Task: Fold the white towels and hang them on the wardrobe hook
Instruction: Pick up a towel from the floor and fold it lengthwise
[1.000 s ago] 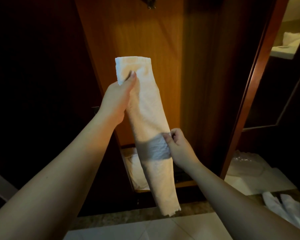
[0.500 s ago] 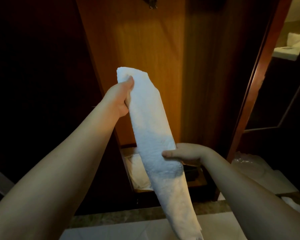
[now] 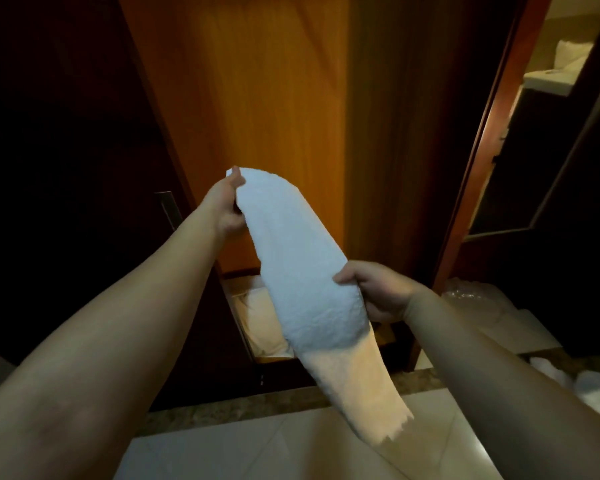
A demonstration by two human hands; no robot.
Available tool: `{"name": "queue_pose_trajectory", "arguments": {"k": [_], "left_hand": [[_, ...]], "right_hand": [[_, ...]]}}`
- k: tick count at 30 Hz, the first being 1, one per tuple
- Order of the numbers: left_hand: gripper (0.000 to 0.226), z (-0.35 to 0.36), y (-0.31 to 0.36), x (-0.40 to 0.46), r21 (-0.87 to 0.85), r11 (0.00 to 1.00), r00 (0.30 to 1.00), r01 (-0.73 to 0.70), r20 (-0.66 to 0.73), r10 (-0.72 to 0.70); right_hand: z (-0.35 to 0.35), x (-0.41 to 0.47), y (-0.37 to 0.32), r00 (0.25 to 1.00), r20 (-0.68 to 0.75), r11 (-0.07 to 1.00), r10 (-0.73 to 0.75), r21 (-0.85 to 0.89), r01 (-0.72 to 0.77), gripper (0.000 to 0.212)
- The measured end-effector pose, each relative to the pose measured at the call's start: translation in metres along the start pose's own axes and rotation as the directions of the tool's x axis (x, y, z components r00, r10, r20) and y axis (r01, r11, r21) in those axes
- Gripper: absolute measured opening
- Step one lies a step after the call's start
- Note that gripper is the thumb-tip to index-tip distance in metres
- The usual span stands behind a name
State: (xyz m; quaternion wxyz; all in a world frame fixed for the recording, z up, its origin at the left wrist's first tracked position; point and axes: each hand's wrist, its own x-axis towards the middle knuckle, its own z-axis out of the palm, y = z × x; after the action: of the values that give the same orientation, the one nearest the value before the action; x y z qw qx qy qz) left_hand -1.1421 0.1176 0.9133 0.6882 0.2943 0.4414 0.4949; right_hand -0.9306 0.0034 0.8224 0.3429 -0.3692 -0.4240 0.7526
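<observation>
A long white towel (image 3: 302,271), folded into a narrow strip, stretches slantwise in front of the wooden wardrobe panel (image 3: 257,98). My left hand (image 3: 224,206) pinches its upper end. My right hand (image 3: 378,292) grips the strip about two thirds of the way down, thumb on top and fingers underneath. Below that hand the loose tail hangs towards the floor. No hook shows in this frame.
A low open compartment (image 3: 257,327) at the wardrobe's foot holds pale folded linen. To the right stand a wooden door frame (image 3: 482,150) and a dark cabinet; white cloth and plastic wrapping (image 3: 499,317) lie on the floor there. Pale tiles (image 3: 257,452) lie below.
Both hands have come lower in view and the towel has tilted flatter. My right hand went from pinching the strip's edge to holding it from beneath. The hook at the top edge has left the view.
</observation>
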Motion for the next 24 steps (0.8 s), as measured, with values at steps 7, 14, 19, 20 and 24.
{"name": "queue_pose_trajectory", "arguments": {"k": [7, 14, 19, 20, 24], "left_hand": [[0.084, -0.016, -0.098, -0.011, 0.073, 0.975, 0.889, 0.212, 0.401, -0.223], [0.075, -0.004, -0.107, -0.035, 0.473, 0.867, 0.876, -0.156, 0.472, -0.1], [0.046, 0.004, -0.091, -0.038, 0.503, 0.846, 0.871, -0.176, 0.48, -0.105], [0.047, 0.007, -0.089, -0.04, 0.513, 0.84, 0.865, -0.178, 0.489, -0.115], [0.038, 0.017, -0.075, -0.045, 0.525, 0.829, 0.887, -0.192, 0.454, -0.083]], "right_hand": [[-0.005, -0.015, -0.04, 0.957, -0.075, 0.952, -0.279, 0.11, 0.286, 0.05], [-0.014, -0.02, -0.051, 0.905, -0.267, 0.938, -0.332, 0.006, 0.346, 0.046], [-0.015, -0.026, -0.038, 0.874, -0.309, 0.912, -0.376, 0.041, 0.407, 0.074], [-0.014, -0.025, -0.032, 0.883, -0.311, 0.925, -0.352, 0.029, 0.378, 0.092], [-0.011, -0.02, -0.023, 0.921, -0.247, 0.949, -0.302, 0.008, 0.314, 0.108]]}}
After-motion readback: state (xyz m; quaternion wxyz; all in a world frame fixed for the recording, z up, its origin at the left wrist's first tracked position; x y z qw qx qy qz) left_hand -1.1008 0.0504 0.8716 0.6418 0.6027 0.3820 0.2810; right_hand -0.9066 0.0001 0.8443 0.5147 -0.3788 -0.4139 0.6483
